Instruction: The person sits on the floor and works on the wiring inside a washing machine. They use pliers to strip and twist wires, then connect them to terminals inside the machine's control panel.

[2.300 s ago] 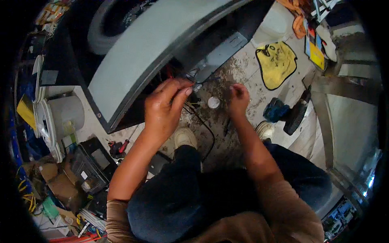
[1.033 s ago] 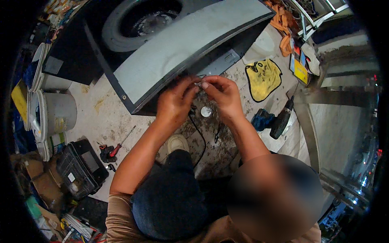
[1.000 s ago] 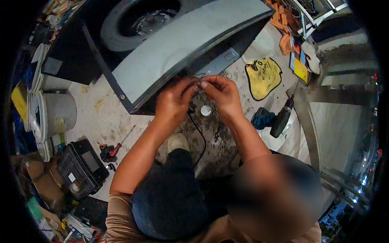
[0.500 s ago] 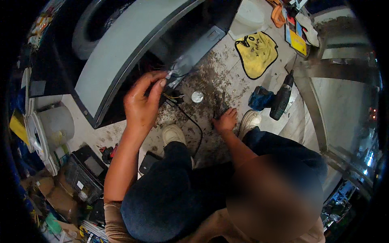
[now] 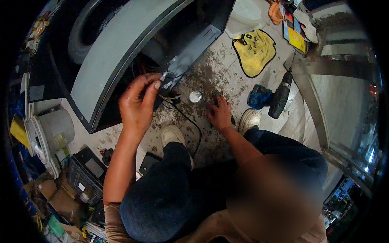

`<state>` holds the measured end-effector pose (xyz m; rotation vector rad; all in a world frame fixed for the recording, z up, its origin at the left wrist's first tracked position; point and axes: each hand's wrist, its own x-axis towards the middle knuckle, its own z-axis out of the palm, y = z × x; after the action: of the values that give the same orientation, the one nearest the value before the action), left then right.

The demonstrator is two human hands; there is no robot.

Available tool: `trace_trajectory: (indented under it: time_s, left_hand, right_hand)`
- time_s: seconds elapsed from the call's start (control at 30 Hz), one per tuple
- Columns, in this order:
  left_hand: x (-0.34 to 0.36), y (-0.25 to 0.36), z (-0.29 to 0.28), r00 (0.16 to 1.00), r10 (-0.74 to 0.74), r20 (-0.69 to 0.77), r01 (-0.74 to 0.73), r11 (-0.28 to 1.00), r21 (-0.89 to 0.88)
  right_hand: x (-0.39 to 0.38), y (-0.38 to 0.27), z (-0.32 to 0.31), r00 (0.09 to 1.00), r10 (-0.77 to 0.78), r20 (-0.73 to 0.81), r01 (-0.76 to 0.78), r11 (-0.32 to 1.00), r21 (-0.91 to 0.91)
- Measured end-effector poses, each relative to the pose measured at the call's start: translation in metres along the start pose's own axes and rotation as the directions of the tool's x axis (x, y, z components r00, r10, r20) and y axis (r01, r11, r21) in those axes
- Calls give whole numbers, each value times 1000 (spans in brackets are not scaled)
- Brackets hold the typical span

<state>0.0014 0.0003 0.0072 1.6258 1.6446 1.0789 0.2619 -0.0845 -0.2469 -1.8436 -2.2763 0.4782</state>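
Note:
My left hand (image 5: 138, 97) pinches a small whitish wire connector (image 5: 163, 75) between thumb and fingertips, at the open side of a grey and black appliance cabinet (image 5: 117, 52). Thin dark wires run from it inside the cabinet. Over the dirty floor, my right hand (image 5: 220, 113) reaches down with fingers apart. Something dark lies by its fingertips, mostly covered by the hand, and I cannot make out its kind. Just left of that hand sits a small round silvery tin (image 5: 195, 96). A black cable (image 5: 190, 119) curves across the floor between my hands.
To the right lies a cordless drill (image 5: 279, 97), with a yellow cloth (image 5: 256, 52) beyond it. A white bucket (image 5: 60, 125) and a black tool case (image 5: 85, 174) stand at left. My shoes (image 5: 173, 135) flank the dirty patch. A metal frame (image 5: 318, 113) borders the right.
My right hand has shifted up and slightly left, its fingers now spread over the dark thing on the floor. My left hand keeps its pinch on the connector. The view has shifted slightly.

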Motion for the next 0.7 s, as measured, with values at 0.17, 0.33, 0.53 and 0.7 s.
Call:
trace_trajectory:
  time_s: [0.17,0.33,0.53,0.7]
  left_hand:
    - [-2,-6,-2,1000,-18,9,19,998,-57]
    - [0,-3,-2,999,-25,28,26,999,-46]
    - [-2,-9,-2,1000,16,-2,-17,996,-84]
    - [6,3,7,997,73,29,-72,997,-38]
  right_hand:
    - [-22,6,1,921,389,-34,-381,913,145]
    - [-42,-23,14,807,590,27,-578,798,-172]
    - [-32,-8,-12,826,543,151,-537,840,-79]
    - [-31,61,-19,654,743,144,-754,627,195]
